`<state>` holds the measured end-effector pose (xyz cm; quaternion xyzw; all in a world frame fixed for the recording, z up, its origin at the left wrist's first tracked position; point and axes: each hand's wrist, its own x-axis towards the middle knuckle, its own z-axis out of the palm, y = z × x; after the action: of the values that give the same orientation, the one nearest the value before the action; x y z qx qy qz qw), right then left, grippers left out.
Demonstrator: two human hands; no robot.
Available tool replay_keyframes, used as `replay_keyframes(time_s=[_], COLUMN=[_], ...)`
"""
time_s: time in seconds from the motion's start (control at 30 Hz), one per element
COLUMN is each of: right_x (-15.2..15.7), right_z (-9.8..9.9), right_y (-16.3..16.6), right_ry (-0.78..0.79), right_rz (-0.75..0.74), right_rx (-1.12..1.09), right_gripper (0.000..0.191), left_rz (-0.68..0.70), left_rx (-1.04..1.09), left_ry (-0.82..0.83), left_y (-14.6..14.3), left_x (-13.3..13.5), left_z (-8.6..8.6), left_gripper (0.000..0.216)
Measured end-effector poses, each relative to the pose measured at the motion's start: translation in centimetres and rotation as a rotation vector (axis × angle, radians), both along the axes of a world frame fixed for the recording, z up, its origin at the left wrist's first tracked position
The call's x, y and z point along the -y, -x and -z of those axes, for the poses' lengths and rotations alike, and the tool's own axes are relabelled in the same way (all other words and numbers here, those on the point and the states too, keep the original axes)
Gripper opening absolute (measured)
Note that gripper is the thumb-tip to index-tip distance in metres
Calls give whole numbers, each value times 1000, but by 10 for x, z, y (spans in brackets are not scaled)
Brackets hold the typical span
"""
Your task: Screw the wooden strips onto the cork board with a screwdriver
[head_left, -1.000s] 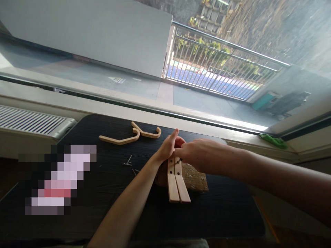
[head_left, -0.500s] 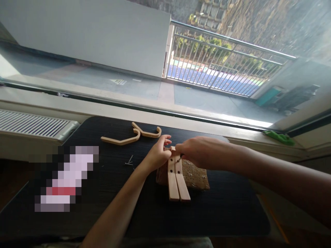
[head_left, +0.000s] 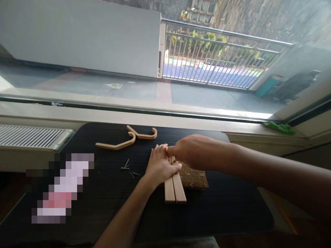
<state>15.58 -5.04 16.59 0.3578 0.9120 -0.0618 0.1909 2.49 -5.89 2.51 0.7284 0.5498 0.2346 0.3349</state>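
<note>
Two pale wooden pieces (head_left: pixel 174 189) lie side by side, their near ends pointing toward me. My left hand (head_left: pixel 160 167) rests across them, fingers stretched forward and thumb laid over the wood. Beneath and right of the wood is a brown cardboard-like block (head_left: pixel 194 177) with a shiny, pitted surface. Over the far end of the pieces, my right hand (head_left: pixel 191 151) is closed, index finger bent at the wood. Whatever it grips is hidden; only a small dark bit shows below the fingers.
Two curved wooden hooks (head_left: pixel 116 146) lie at the table's back left. Several thin screws (head_left: pixel 125 167) are scattered left of my left hand. A blurred pink-white item (head_left: pixel 69 175) lies on the black table (head_left: pixel 219 213). A green cloth (head_left: pixel 279 128) sits on the windowsill.
My left hand has slid forward and right, from the far left side of the wooden pieces to lying over them, covering the dark holes. My right hand remains over their far end.
</note>
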Motion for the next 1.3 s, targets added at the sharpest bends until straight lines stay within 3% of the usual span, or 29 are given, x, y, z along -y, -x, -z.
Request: replay_keyframes(time_s=[0.23, 0.43, 0.57, 0.87, 1.1, 1.3], right_x=[-1, 2, -4, -11, -6, -7], right_z=[-2, -13, -19, -22, -20, -21], right_y=[1, 3, 0, 2, 5, 5], right_ry=[-14, 23, 98, 114, 120, 141], right_rz=[28, 51, 40, 93, 83, 60], right_rx=[-5, 36, 37, 151, 144, 76], right_gripper=[30, 34, 26, 14, 22, 25], left_rz=[13, -13, -11, -9, -1, 12], left_rx=[-34, -61, -69, -58, 185, 418], left_ry=[-59, -72, -84, -105, 12, -36], left_y=[-3, -3, -3, -4, 6, 9], left_x=[1, 2, 2, 3, -3, -17], left_z=[-4, 4, 8, 4, 14, 21], left_gripper=[42, 49, 55, 45, 69, 35])
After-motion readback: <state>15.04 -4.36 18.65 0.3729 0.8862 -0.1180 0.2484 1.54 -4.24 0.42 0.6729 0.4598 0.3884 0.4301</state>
